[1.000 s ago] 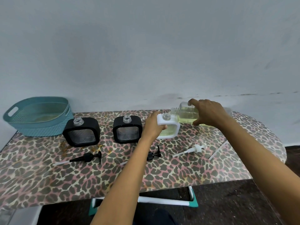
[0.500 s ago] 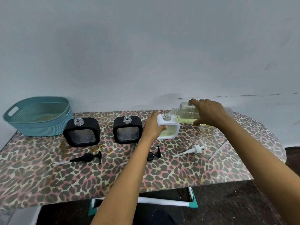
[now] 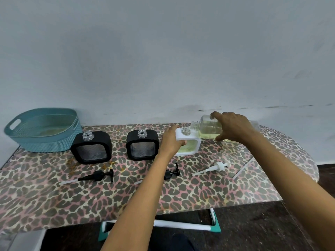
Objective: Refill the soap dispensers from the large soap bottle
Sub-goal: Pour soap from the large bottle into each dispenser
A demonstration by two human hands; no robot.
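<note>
My right hand [image 3: 233, 126] grips the large clear soap bottle [image 3: 208, 130], tipped on its side with pale yellow soap in it; its open neck sits just right of the mouth of the white dispenser [image 3: 190, 144]. My left hand [image 3: 171, 140] holds that white dispenser by its upper left corner, and yellow soap shows in its window. Two black square dispensers stand uncapped to the left, one [image 3: 91, 147] near the basket and one [image 3: 142, 144] beside my left hand.
Two black pumps [image 3: 98, 176] [image 3: 171, 173], a white pump [image 3: 214, 167] and a loose white tube [image 3: 243, 168] lie on the leopard-print table [image 3: 54, 196]. A teal basket [image 3: 43, 129] stands at the back left. A wall rises just behind the table.
The large bottle has risen very slightly at its neck end over the white dispenser. Both hands keep their grips and nothing else has moved.
</note>
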